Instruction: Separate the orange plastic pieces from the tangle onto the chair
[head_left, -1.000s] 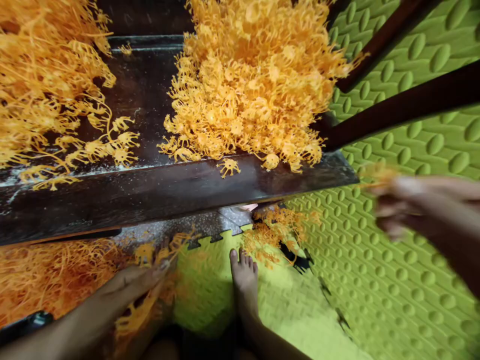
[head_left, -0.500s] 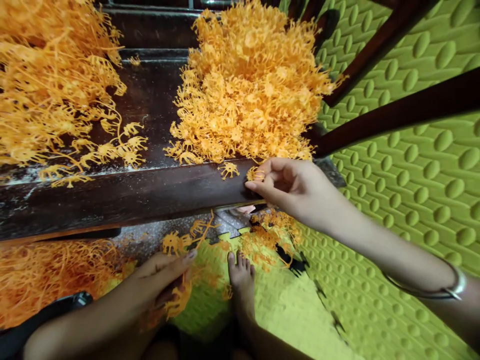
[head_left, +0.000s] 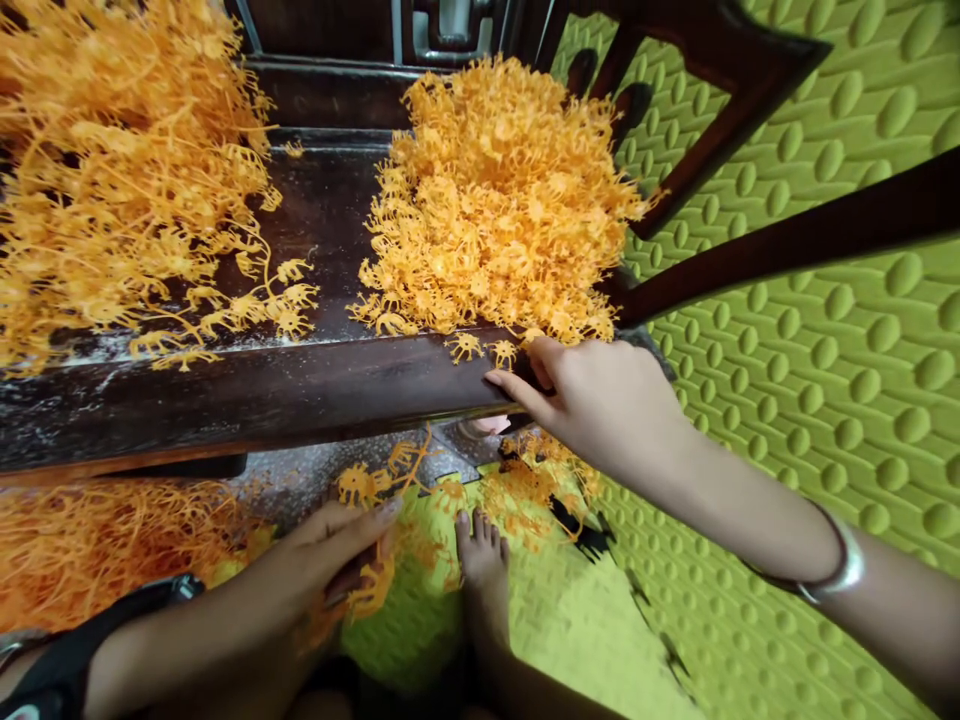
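Note:
In my left hand, thumb and fingers are closed on a thin orange plastic sprue with small many-legged pieces on it. My right hand is at the front edge of the dark wooden bench, thumb stretched out and apart from the bent forefinger. Just beyond the thumb sits a small loose orange spider-like piece, with another loose piece to its left. Behind them rises a large heap of loose pieces. The right hand's other fingers are hidden.
A second heap, with stalks still joined, covers the bench's left side. Tangled orange stalks lie below it. More orange bits lie on the green mat beside a bare foot. Dark wooden chair bars stand right.
My right hand has let go of the small spider-like piece at the bench edge and turned its back upward. The left hand keeps its hold on the sprue. The view has shifted slightly.

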